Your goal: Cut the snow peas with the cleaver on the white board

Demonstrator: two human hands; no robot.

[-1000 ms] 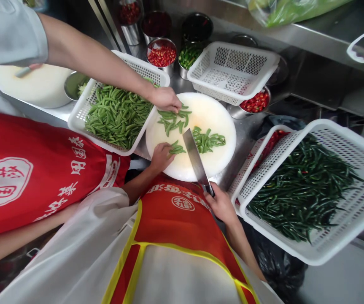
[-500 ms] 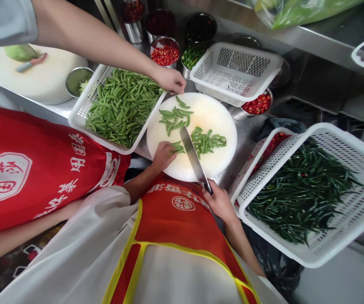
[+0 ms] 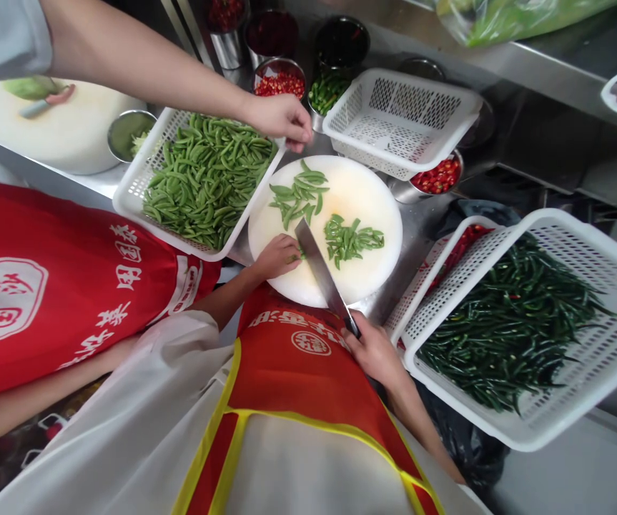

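Note:
My right hand (image 3: pixel 373 348) grips the black handle of a kitchen knife (image 3: pixel 322 266), whose blade slants across the round white cutting board (image 3: pixel 380 193). My left hand (image 3: pixel 279 256) is closed at the board's near left edge, beside the blade. Only a bit of green shows at its fingertips, so the pea pods it holds are mostly covered. Whole pea pods (image 3: pixel 298 193) lie scattered at the far left of the board. To the right of the knife sits a pile of cut pea pods (image 3: pixel 352 237).
A co-worker's hand (image 3: pixel 281 120) hovers over the white basket of pea pods (image 3: pixel 206 182) on the left. Behind the board stands a white perforated basket (image 3: pixel 402 118), near tins of chopped red chillies (image 3: pixel 280 82). Dark green chillies (image 3: pixel 506 322) fill a tilted basket on the right.
My left hand has closed further over the pea pods, now mostly hidden. The knife tip has shifted slightly left and nearer me. The co-worker's hand has lifted off the basket's corner.

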